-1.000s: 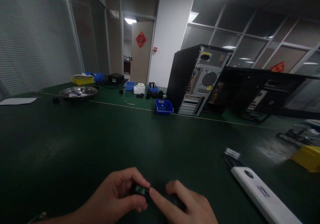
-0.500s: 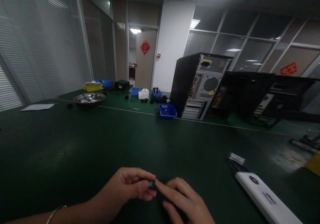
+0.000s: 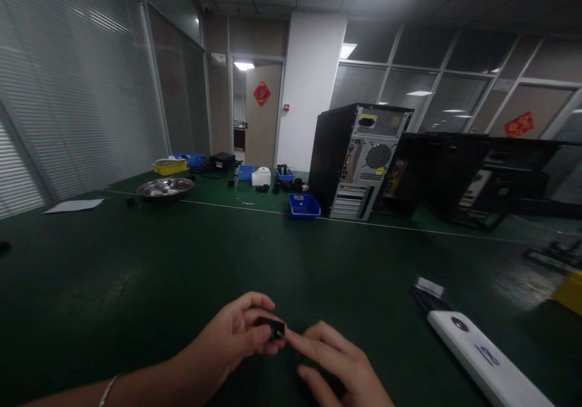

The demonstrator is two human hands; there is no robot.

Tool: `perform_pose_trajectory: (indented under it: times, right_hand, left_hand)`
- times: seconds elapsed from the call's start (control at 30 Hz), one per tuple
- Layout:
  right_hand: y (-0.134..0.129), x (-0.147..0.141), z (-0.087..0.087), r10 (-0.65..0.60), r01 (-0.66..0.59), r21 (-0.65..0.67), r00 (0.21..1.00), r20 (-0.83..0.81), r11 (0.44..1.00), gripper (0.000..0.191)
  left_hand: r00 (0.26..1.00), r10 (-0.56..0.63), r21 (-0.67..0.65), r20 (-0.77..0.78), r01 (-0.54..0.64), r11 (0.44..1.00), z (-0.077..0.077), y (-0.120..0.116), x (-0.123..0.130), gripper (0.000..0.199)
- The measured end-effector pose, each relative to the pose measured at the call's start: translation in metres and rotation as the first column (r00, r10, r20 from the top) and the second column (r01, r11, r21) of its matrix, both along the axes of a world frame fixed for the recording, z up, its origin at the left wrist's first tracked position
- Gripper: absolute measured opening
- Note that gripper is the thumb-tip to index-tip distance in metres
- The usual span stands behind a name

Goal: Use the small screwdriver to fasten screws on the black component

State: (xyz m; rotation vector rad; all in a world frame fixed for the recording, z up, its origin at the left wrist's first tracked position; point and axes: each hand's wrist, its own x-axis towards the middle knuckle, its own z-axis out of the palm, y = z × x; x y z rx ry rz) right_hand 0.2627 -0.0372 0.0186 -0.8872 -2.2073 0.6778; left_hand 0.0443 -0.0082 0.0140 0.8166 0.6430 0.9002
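Near the bottom middle, my left hand (image 3: pixel 240 334) pinches a small black piece with a green circuit board (image 3: pixel 277 332) between thumb and fingers. The piece is held above the table, and its exact kind is too small to make out. From the right, my right hand (image 3: pixel 339 364) reaches in with its index finger stretched out, the tip touching the edge of the piece. Its thumb is apart below, and the gap under its fingers is dark.
On the green table (image 3: pixel 191 255), a white power strip (image 3: pixel 486 352) lies to the right. Farther back are a blue tray (image 3: pixel 304 207), a computer tower (image 3: pixel 359 158), a metal bowl (image 3: pixel 165 190) and a paper sheet (image 3: pixel 73 205). A yellow bin (image 3: pixel 570 295) stands at the right edge.
The black side of the small piece now shows more, as if tilted in my left hand. My left index finger has lifted away from it. The view has shifted slightly.
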Motion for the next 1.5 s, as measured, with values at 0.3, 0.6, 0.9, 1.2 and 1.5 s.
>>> perform_pose_trajectory:
  times: [0.3,0.6,0.9,1.2,1.5]
  right_hand:
    - [-0.003,0.000,0.002,0.002,-0.004,-0.027,0.998,-0.057,1.000,0.045]
    - [-0.005,-0.002,0.009,-0.015,0.014,-0.011,0.997,-0.081,1.000,0.042]
    - [-0.002,0.000,0.008,-0.041,0.041,-0.005,0.999,0.004,0.999,0.039]
    - [-0.003,0.000,0.006,-0.047,0.048,-0.012,0.997,0.059,0.999,0.041]
    - [-0.002,0.000,0.007,-0.041,0.041,0.011,0.999,0.025,0.999,0.042]
  left_hand:
    - [0.992,0.092,0.006,-0.085,-0.092,0.996,0.006,0.002,-0.001,0.037]
    - [0.948,0.073,0.305,-0.310,0.026,0.952,0.006,-0.002,-0.006,0.020]
    - [0.781,0.158,0.496,-0.604,0.213,0.842,0.007,-0.011,-0.010,0.039]
    - [0.795,0.136,0.449,-0.591,0.184,0.875,0.013,-0.012,-0.007,0.037]
    - [0.761,0.221,0.571,-0.609,0.228,0.788,0.011,-0.006,-0.011,0.022]
